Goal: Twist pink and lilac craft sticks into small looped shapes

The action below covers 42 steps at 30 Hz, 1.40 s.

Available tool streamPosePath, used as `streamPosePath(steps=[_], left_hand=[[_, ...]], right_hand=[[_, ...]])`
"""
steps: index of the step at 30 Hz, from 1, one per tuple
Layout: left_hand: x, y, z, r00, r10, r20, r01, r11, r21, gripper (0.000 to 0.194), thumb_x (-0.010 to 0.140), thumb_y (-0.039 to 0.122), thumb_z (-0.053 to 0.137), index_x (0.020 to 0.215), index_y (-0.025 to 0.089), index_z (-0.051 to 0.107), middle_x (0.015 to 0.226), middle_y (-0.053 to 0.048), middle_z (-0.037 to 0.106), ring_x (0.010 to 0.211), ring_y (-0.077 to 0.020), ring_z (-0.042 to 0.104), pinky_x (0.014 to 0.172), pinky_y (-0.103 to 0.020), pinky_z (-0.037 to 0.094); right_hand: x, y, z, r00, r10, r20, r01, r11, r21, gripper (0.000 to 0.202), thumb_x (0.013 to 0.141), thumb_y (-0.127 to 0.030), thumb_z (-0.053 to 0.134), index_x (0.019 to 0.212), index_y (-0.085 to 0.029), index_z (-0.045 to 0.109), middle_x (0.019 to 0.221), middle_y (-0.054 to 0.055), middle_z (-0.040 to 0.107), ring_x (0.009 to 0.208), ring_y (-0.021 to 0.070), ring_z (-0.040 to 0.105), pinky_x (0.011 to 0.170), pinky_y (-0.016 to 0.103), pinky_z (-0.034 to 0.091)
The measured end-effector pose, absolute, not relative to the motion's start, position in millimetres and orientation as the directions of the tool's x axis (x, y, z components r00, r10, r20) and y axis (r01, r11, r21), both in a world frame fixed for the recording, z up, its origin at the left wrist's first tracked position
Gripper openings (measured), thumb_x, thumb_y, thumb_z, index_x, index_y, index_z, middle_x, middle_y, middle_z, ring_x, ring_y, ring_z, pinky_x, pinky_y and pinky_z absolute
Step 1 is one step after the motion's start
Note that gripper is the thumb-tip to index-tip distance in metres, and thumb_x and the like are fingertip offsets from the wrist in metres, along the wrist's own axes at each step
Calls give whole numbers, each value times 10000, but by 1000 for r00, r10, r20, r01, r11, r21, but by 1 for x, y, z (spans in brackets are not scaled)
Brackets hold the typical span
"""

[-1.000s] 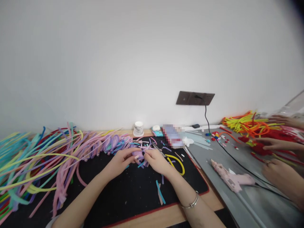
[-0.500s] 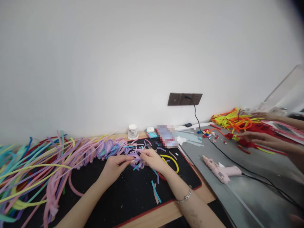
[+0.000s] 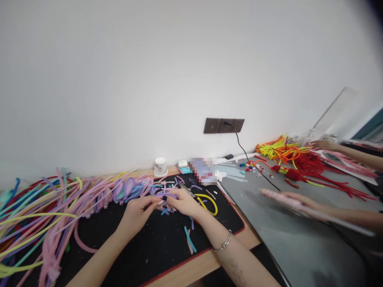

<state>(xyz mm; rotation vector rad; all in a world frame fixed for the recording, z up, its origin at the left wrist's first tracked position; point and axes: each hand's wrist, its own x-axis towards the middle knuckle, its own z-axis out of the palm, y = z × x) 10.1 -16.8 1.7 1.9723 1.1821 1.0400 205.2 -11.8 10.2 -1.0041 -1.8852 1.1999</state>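
Over the black mat (image 3: 155, 255), my left hand (image 3: 136, 215) pinches a purple pipe cleaner (image 3: 172, 195). My right hand (image 3: 184, 204) is closed on the same pipe cleaner, its fingertips close to the left ones. Part of the pipe cleaner is hidden by my fingers. Short cut pieces in purple, pink and blue lie beneath and around both hands. Just beyond my right hand is a yellow-handled cutting tool (image 3: 214, 203), partly covered by the hand. Two short blue and beige strips (image 3: 190, 239) lie nearer to me on the mat.
Long pastel pipe cleaners (image 3: 62, 223) are heaped at left. A white cup (image 3: 160, 167) stands by the wall. On the grey table (image 3: 257, 235) at right, a co-worker's hand (image 3: 311, 205) holds a pink glue gun (image 3: 283, 199), blurred. Red and yellow pipe cleaners (image 3: 287, 149) lie beyond.
A co-worker's hand has picked the pink glue gun up off the grey table. The view has shifted slightly to the right. My hands still hold the purple pipe cleaner.
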Motion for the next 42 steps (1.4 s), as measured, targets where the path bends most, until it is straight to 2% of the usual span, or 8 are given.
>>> streamPosePath(steps=[8,17,21,25,30,33,37,42], left_hand=[[12,-17,2,297,879,373,442,-472,763,157,779,351,613,836,252,720,859,-36,744,787,-243,670,789,-352,505],[11,-15,-4,374,841,391,433,-531,728,168,806,340,591,806,238,725,830,-19,752,762,-211,684,744,-314,515],[11,-15,-7,359,825,436,443,-562,699,186,820,325,565,777,230,719,794,-5,753,712,-189,687,707,-295,522],[12,-15,-5,339,822,458,470,-570,674,193,828,336,549,770,223,695,790,-12,749,709,-193,691,700,-301,531],[11,-14,-4,209,870,446,415,-492,765,312,824,380,555,1076,195,562,926,-55,732,806,-217,705,750,-338,549],[10,-12,-4,206,898,390,425,-441,790,398,842,406,528,1168,180,502,874,-50,728,727,-210,699,722,-345,549],[11,-9,-6,316,891,325,485,-446,752,292,894,385,422,941,176,621,660,-20,699,589,-182,659,659,-304,524],[13,-9,-7,322,888,330,512,-456,728,288,908,322,379,753,186,580,598,-10,665,504,-146,616,599,-270,488]], right_hand=[[206,-12,8,-485,864,135,171,245,-954,236,832,-158,458,598,-163,487,491,-57,461,458,73,401,513,210,317],[205,-10,-1,-520,852,69,78,128,-989,298,860,-291,479,588,-170,461,457,-58,423,411,67,348,445,212,257],[205,-11,4,-492,863,112,191,233,-954,317,875,-277,459,575,-176,438,474,-53,413,439,75,367,469,210,280],[207,-11,7,-432,877,213,407,400,-821,302,873,-217,454,575,-176,428,516,-49,421,504,85,397,515,206,287],[211,-10,9,-356,879,316,553,471,-688,264,896,-201,435,634,-175,457,570,-50,431,553,91,404,550,209,282],[211,-10,9,-386,866,318,590,497,-637,249,899,-198,446,653,-174,479,591,-44,461,563,95,422,564,211,286],[208,-12,8,-456,831,318,608,552,-571,276,917,-209,438,646,-175,476,622,-30,486,600,101,455,602,208,307],[207,-12,7,-437,846,304,668,532,-520,296,932,-216,422,644,-174,478,615,-26,487,597,102,456,604,212,296]])
